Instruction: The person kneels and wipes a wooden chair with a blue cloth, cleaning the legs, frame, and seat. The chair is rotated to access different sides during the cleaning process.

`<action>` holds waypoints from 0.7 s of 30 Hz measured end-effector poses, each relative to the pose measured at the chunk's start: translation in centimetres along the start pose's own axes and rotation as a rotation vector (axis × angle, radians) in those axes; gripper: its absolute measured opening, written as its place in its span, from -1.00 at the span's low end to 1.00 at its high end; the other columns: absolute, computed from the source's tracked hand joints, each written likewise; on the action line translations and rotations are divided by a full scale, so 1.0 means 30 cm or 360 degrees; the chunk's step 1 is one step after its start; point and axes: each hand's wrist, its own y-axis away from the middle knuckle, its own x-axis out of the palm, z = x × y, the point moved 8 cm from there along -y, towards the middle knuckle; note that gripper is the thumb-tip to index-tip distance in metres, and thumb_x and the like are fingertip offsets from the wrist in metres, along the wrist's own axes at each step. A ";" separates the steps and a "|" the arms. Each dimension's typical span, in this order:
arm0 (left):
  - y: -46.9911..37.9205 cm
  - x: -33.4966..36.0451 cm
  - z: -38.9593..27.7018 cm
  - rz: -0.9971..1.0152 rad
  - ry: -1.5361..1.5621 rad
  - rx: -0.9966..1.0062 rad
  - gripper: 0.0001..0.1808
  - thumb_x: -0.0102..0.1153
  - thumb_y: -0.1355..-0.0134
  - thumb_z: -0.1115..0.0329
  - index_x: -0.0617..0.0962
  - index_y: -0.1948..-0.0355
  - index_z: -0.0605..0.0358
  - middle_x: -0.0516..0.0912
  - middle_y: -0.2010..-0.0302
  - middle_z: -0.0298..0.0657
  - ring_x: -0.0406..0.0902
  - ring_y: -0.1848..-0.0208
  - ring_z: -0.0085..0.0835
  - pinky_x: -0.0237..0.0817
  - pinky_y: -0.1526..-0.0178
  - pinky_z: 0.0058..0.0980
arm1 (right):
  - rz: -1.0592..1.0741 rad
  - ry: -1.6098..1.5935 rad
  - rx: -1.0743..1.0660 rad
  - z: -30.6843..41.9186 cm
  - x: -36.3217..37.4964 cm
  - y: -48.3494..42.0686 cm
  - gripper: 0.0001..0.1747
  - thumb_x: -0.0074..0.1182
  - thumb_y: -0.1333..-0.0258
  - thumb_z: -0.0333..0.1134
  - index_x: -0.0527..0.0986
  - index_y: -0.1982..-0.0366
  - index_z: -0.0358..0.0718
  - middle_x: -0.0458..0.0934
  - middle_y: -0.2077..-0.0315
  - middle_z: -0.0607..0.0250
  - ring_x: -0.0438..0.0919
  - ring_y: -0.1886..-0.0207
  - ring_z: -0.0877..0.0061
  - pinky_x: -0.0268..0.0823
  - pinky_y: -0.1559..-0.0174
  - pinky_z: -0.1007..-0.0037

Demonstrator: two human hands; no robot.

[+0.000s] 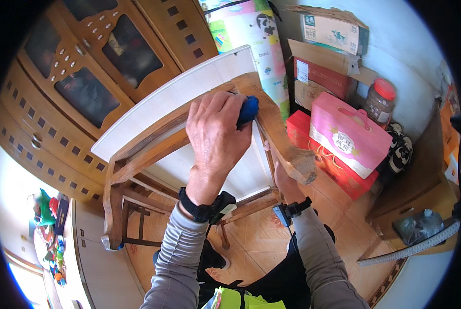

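Note:
Before me a wooden table (157,116) with curved legs is tipped over, its pale underside and frame facing me. My left hand (219,131) is closed around a bunched blue cloth (248,110) and presses it against the frame where the near right leg (271,116) joins. Lower down, my right hand (285,175) reaches behind that leg, beside a thin wooden rail. The leg hides most of its fingers, so its grip cannot be made out. Another leg (112,208) of the table sticks out at the left.
A wooden cabinet (99,58) with dark glass doors stands behind the table. To the right are a pink gift box (348,133), red boxes (342,170), cartons (319,73), a red-lidded jar (380,98) and shoes (400,150). A rolled printed mat (269,69) stands behind.

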 end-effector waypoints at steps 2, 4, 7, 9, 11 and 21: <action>-0.002 0.000 0.019 -0.0007 0.0036 -0.0121 -0.69 0.47 0.06 0.42 0.75 0.21 0.11 0.75 0.25 -0.15 0.67 0.12 -0.11 0.46 -0.03 -0.21 | -0.0061 0.0195 0.0042 -0.007 -0.021 0.000 -0.60 0.07 -0.43 -0.30 0.44 -0.20 -0.31 0.58 0.09 0.37 0.60 0.12 0.63 0.52 0.09 0.56; -0.002 -0.008 0.040 -0.0070 0.0048 -0.0263 -0.73 0.46 0.00 0.34 0.73 0.24 0.12 0.71 0.31 -0.13 0.63 0.18 -0.08 0.44 0.02 -0.17 | -0.0090 0.0395 0.0168 -0.027 -0.043 -0.001 -0.60 -0.04 -0.51 -0.20 0.50 -0.15 -0.34 0.62 0.06 0.27 0.58 0.02 0.51 0.38 -0.12 0.43; 0.020 -0.047 0.058 -0.0209 0.0076 -0.0353 -0.75 0.45 -0.04 0.31 0.70 0.26 0.14 0.67 0.35 -0.11 0.60 0.21 -0.08 0.41 0.06 -0.15 | 0.0081 0.1268 0.0026 0.007 -0.034 -0.008 -0.50 -0.16 -0.57 -0.10 0.58 -0.08 -0.38 0.67 0.03 0.14 0.57 -0.08 0.38 0.22 -0.32 0.30; 0.056 -0.097 0.062 -0.0288 0.0093 -0.0316 -0.72 0.45 -0.03 0.35 0.68 0.22 0.16 0.65 0.35 -0.12 0.59 0.22 -0.07 0.39 0.06 -0.18 | 0.0042 0.0722 0.0067 0.017 -0.032 0.000 -0.53 -0.11 -0.53 -0.08 0.58 -0.01 -0.37 0.66 0.09 0.15 0.56 -0.06 0.39 0.24 -0.29 0.30; 0.106 -0.158 0.066 -0.0338 0.0164 -0.0270 -0.70 0.47 -0.02 0.37 0.67 0.20 0.14 0.65 0.33 -0.12 0.59 0.22 -0.08 0.38 0.05 -0.19 | -0.0025 0.0403 0.0106 0.024 -0.026 -0.005 -0.56 -0.05 -0.50 -0.06 0.56 0.05 -0.34 0.62 0.15 0.20 0.54 -0.02 0.43 0.26 -0.26 0.30; 0.410 -0.592 0.054 0.0039 -0.0164 -0.0464 -0.61 0.55 0.02 0.33 0.67 0.16 0.15 0.71 0.23 -0.17 0.66 0.12 -0.16 0.42 -0.06 -0.17 | 0.0005 0.0581 0.0074 0.061 -0.001 -0.040 -0.61 -0.02 -0.50 -0.08 0.46 0.04 -0.31 0.57 0.13 0.23 0.50 0.04 0.50 0.26 -0.23 0.32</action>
